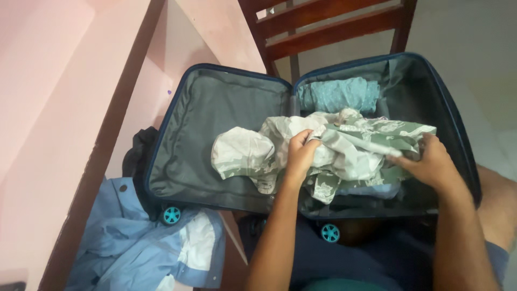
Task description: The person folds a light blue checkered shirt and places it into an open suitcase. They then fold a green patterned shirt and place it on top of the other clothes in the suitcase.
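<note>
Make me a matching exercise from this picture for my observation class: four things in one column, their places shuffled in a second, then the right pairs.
Things:
1. green-and-white shirt
2. teal cloth
3. blue jacket
4. chair

Places:
A. on the floor by the left wheel
B. behind the open suitcase
C. held by both hands, left hand and right hand
D. folded at the back of the right half

Pairs: 1-C, 2-D, 3-A, 4-B
</note>
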